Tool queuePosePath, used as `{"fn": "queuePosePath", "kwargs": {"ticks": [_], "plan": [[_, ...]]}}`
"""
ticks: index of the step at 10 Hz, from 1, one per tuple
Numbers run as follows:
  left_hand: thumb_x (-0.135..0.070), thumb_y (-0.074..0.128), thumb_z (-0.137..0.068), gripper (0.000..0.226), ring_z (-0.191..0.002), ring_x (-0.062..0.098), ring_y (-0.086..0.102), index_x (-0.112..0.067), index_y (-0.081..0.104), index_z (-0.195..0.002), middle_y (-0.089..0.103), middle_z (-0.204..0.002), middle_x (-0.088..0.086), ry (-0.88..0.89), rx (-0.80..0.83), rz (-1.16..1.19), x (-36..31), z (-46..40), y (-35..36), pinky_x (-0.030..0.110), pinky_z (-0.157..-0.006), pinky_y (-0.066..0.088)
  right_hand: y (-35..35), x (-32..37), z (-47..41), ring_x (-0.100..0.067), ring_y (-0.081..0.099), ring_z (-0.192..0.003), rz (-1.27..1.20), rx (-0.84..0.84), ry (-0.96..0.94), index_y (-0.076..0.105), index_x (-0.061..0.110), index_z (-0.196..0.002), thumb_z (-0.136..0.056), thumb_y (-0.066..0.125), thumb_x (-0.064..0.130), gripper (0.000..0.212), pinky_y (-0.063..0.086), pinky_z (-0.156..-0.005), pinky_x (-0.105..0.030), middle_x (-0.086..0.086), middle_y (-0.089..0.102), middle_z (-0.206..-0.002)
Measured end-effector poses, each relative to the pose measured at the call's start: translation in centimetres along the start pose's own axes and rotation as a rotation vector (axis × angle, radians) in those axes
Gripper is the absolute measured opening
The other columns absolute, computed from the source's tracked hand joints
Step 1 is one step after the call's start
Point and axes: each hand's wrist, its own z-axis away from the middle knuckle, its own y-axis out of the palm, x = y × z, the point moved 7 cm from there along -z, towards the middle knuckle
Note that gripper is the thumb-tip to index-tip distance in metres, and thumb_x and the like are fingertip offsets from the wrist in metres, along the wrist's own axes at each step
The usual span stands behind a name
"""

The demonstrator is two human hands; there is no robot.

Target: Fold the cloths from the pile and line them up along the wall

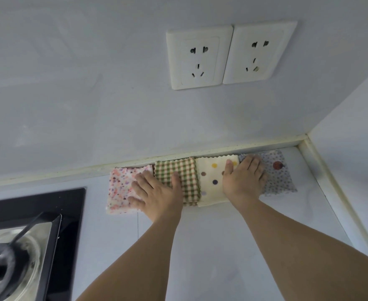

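Observation:
Several folded cloths lie side by side against the wall on the pale counter. From left: a pink speckled cloth, a green checked cloth, a cream cloth with coloured dots and a grey-blue flowered cloth with a red spot. My left hand lies flat with spread fingers across the pink and the checked cloth. My right hand presses flat over the seam between the cream and the flowered cloth. No pile of unfolded cloths is in view.
A black gas hob with a steel burner surround and a dark pan support fills the lower left. Two white wall sockets sit above the cloths. A side wall closes the counter on the right, forming a corner.

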Motion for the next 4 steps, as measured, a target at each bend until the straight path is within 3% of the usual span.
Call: {"fn": "queuePosePath", "kwargs": {"ticks": [1, 4], "plan": [[-0.068, 0.023, -0.092, 0.087, -0.149, 0.026, -0.008, -0.013, 0.000, -0.155, -0.001, -0.163, 0.008, 0.078, -0.005, 0.022, -0.4, 0.7, -1.4, 0.052, -0.119, -0.009, -1.8, 0.6, 1.4, -0.028, 0.002, -0.148, -0.068, -0.028, -0.081, 0.005, 0.005, -0.152, -0.099, 0.021, 0.049, 0.071, 0.000, -0.120, -0.042, -0.014, 0.004, -0.160], [-0.061, 0.010, -0.094, 0.079, -0.149, 0.024, -0.010, -0.011, 0.003, -0.155, 0.000, -0.163, 0.006, 0.525, -0.063, -0.032, -2.4, 4.5, -6.8, 0.046, -0.120, -0.011, -6.3, 2.5, 8.9, -0.028, 0.026, -0.142, -0.350, -0.105, -0.472, 0.029, 0.002, -0.146, -0.098, 0.044, 0.032, 0.058, 0.022, -0.116, -0.042, -0.016, 0.033, -0.151]]}}
